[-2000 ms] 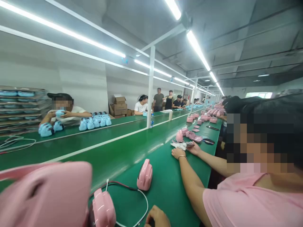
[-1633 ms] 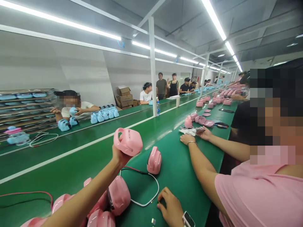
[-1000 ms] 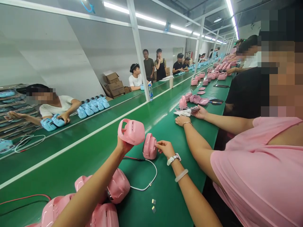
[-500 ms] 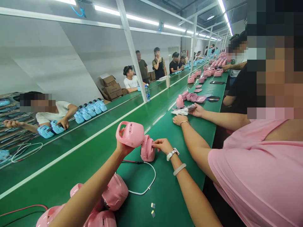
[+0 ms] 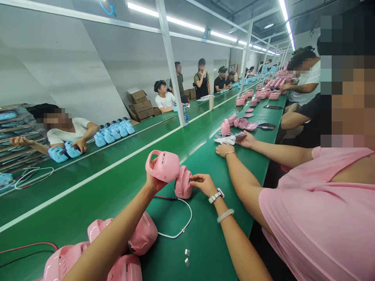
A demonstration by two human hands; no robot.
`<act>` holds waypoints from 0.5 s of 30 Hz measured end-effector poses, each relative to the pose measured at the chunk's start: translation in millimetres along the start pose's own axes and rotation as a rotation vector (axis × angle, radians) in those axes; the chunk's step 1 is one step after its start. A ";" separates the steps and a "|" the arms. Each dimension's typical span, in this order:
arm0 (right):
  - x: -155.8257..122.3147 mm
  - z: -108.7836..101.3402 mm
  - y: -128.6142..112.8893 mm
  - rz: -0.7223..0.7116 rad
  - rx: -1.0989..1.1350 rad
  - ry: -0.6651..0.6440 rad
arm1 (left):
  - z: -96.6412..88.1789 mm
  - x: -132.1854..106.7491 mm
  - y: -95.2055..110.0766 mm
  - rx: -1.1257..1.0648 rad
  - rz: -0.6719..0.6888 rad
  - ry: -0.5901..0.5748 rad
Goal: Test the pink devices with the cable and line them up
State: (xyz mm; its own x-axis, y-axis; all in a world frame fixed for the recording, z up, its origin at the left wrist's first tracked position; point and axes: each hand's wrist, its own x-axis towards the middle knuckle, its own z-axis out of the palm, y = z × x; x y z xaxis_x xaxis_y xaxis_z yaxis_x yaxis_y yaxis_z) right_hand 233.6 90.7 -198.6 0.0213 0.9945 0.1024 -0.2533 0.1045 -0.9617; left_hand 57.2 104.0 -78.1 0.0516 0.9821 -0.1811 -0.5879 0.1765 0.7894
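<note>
- Pink is seen on the plastic casing (image 5: 163,166) and the upright casing (image 5: 183,182).
- The worktop (image 5: 205,234) is covered in green.
- A white cable (image 5: 184,218) is seen.
- The far casings (image 5: 114,130) are coloured light blue.

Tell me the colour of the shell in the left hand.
Pink; the shell held up in the left hand shows clearly in the head view.

Long green conveyor bench (image 5: 205,234). On it: upright pink housing (image 5: 183,182), white looped cable (image 5: 178,230), cluster of pink housings (image 5: 129,249) at near edge, two small metal clips (image 5: 186,257), water bottle (image 5: 185,115) farther along, blue housings (image 5: 114,130) across the divider.
</note>
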 end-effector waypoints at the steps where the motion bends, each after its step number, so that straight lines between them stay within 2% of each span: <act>1: -1.0 0.4 -0.1 -0.024 -0.008 0.023 | 0.0 -0.3 0.0 -0.003 -0.004 -0.001; 4: -1.6 2.3 0.7 -0.073 -0.032 0.077 | 0.4 -1.6 -0.4 -0.016 -0.009 0.003; 7: -0.1 1.7 3.2 -0.062 -0.021 0.064 | 0.9 -2.9 -0.7 -0.038 0.002 0.016; 15: 5.5 -3.1 18.5 0.170 0.137 -0.056 | -0.6 -1.8 0.1 -0.055 -0.033 0.034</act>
State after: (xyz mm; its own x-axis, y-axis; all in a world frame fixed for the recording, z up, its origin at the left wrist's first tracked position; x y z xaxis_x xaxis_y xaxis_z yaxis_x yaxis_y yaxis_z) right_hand 232.0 98.2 -216.6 -0.0854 0.9955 -0.0408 -0.3778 -0.0703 -0.9232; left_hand 56.5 102.3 -78.1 0.0448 0.9729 -0.2270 -0.6297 0.2039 0.7496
